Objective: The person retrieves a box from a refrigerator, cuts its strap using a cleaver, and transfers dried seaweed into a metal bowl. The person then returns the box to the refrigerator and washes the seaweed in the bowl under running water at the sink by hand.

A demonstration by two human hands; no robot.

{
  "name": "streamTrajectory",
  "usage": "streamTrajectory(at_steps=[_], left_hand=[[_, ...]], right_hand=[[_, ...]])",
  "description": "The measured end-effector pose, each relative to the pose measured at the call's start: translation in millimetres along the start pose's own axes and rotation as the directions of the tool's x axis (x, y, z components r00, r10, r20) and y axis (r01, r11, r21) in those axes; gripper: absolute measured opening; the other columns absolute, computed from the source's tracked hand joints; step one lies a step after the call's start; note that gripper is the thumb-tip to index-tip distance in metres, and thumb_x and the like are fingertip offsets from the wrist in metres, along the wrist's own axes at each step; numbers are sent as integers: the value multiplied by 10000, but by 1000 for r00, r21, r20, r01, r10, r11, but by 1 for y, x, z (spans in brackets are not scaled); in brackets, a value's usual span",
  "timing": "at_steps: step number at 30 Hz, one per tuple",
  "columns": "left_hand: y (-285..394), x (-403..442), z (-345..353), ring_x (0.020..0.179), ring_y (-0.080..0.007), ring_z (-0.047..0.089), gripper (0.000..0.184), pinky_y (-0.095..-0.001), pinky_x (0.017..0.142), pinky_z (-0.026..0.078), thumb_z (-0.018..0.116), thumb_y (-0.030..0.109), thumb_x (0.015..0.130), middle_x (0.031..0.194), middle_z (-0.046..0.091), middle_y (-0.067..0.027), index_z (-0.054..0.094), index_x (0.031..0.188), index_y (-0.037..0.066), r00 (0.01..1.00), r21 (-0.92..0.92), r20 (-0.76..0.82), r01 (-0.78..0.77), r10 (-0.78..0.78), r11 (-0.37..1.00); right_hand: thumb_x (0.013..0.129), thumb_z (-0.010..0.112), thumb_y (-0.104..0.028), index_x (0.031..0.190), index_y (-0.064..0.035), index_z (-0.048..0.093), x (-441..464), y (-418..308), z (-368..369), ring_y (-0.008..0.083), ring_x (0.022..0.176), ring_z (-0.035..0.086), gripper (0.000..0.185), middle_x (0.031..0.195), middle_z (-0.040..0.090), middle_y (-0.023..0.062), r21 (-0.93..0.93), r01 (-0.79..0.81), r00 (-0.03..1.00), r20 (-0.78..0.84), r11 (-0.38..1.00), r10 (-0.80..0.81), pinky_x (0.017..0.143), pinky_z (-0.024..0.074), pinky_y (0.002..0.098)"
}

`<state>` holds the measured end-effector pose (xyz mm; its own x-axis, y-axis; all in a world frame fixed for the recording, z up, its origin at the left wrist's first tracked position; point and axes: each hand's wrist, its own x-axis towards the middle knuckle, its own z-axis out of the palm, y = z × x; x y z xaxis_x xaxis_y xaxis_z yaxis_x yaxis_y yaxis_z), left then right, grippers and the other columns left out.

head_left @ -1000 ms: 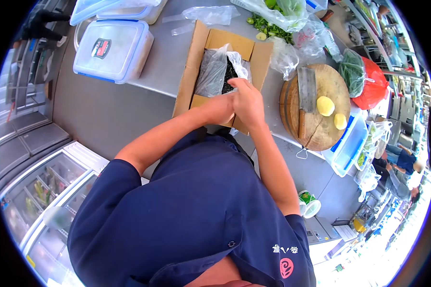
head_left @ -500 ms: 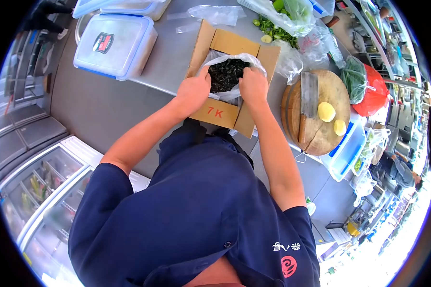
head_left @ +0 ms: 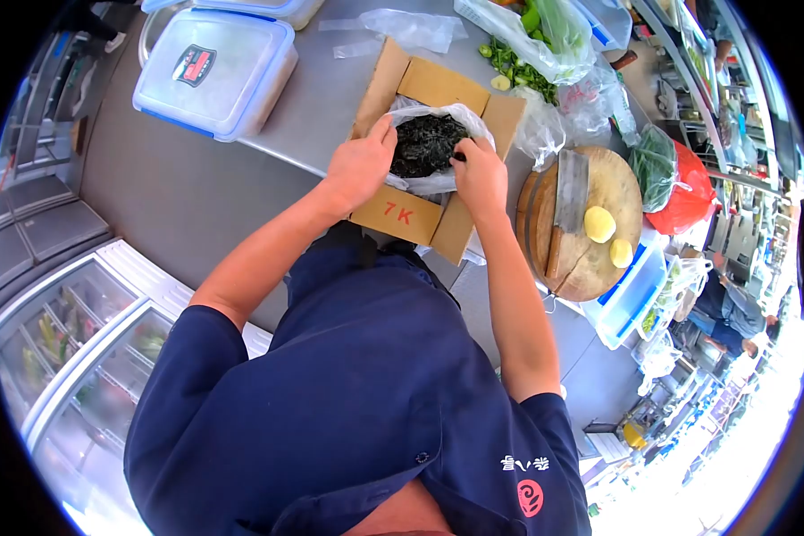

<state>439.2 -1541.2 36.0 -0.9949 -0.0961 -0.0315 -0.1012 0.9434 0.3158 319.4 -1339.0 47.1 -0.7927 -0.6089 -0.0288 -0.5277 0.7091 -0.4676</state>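
An open cardboard box (head_left: 400,213) marked "7K" stands at the table's front edge. Inside it a whitish plastic bag (head_left: 438,184) lies opened wide around a dark, shredded, leafy-looking mass (head_left: 427,145). My left hand (head_left: 363,163) holds the bag's rim on the left side, fingers pressed together. At the right side of the opening, my right hand (head_left: 480,177) is closed at the bag's edge, its fingertips touching the dark mass; whether it grips the bag or some of the mass is too small to tell.
Right of the box, a round chopping board (head_left: 612,196) bears a cleaver (head_left: 572,192) and two peeled pale vegetables (head_left: 599,224). A lidded plastic container (head_left: 214,76) stands left. Bagged greens (head_left: 545,45) lie behind. Other people (head_left: 732,308) stand far right.
A second ago my hands were together over a mostly closed bag; they parted and the bag opened wide. Since then my right hand has shifted slightly down, fingertips at the dark mass.
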Motion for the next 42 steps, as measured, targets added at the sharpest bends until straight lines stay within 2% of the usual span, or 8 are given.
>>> streamTrajectory(at_steps=[7, 10, 13, 19, 22, 35, 39, 42], left_hand=[[3, -1, -1, 800, -320, 719, 288, -416, 699, 589, 589, 33, 845, 1356, 560, -180, 587, 1127, -26, 999, -38, -37, -15, 13, 999], [3, -2, -2, 794, -327, 711, 221, -432, 689, 580, 593, 31, 844, 1229, 601, -161, 624, 1059, -7, 998, -72, -58, -29, 25, 997], [3, -5, -5, 843, -304, 688, 152, -433, 724, 564, 616, 57, 828, 1070, 620, -113, 693, 956, 31, 997, -98, 50, -56, 61, 994], [-1, -25, -3, 956, -254, 598, 82, -381, 838, 482, 648, 126, 800, 893, 602, -61, 718, 791, 85, 965, -28, 78, -248, 250, 968], [-1, -31, -7, 938, -239, 587, 83, -363, 842, 458, 642, 119, 778, 880, 610, -44, 722, 784, 97, 966, -112, -40, -257, 254, 960], [-7, -37, -14, 1019, -254, 612, 98, -391, 868, 455, 643, 130, 803, 1004, 677, -62, 725, 809, 78, 983, -126, -65, -176, 169, 976], [-5, -36, -14, 988, -270, 622, 127, -410, 857, 460, 607, 124, 797, 983, 678, -75, 722, 812, 73, 971, -148, -130, -219, 201, 964], [-5, -37, -11, 973, -270, 620, 112, -411, 846, 458, 612, 135, 793, 962, 671, -68, 712, 795, 83, 976, -105, -96, -205, 195, 973]], right_hand=[[795, 759, -95, 1044, -61, 649, -4, -1, 9, 392, 972, 648, 274, 1060, 650, 174, 30, 0, 1000, 20, 1000, 0, 818, 529, 457], [778, 762, -88, 1098, -72, 664, 7, -19, 24, 386, 1014, 642, 336, 1142, 634, 170, -56, -16, 999, -37, 998, 14, 864, 537, 461], [779, 759, -110, 1133, -91, 690, 17, -18, 40, 382, 1065, 634, 361, 1213, 613, 170, -268, 1, 993, 114, 964, 31, 910, 535, 469], [810, 743, -157, 1090, -53, 720, 16, -17, 9, 356, 1059, 643, 300, 1198, 625, 143, 33, -83, 996, 21, 996, 82, 904, 526, 445], [805, 724, -108, 1049, -35, 721, 15, -31, 0, 361, 1026, 652, 254, 1199, 631, 132, 90, -2, 998, -62, 996, 8, 890, 531, 445], [821, 720, -78, 1016, -21, 688, 6, -23, -5, 385, 960, 653, 205, 1063, 669, 151, 261, 89, 990, -131, 961, -56, 830, 529, 417], [814, 733, -100, 1099, -18, 660, 7, -22, 16, 399, 1103, 613, 306, 1138, 654, 207, 25, 121, 988, -100, 992, -118, 913, 507, 478], [792, 768, -211, 1110, 5, 624, 25, -33, 25, 416, 1077, 593, 411, 1149, 636, 203, 28, 208, 977, -60, 978, -207, 969, 492, 453]])
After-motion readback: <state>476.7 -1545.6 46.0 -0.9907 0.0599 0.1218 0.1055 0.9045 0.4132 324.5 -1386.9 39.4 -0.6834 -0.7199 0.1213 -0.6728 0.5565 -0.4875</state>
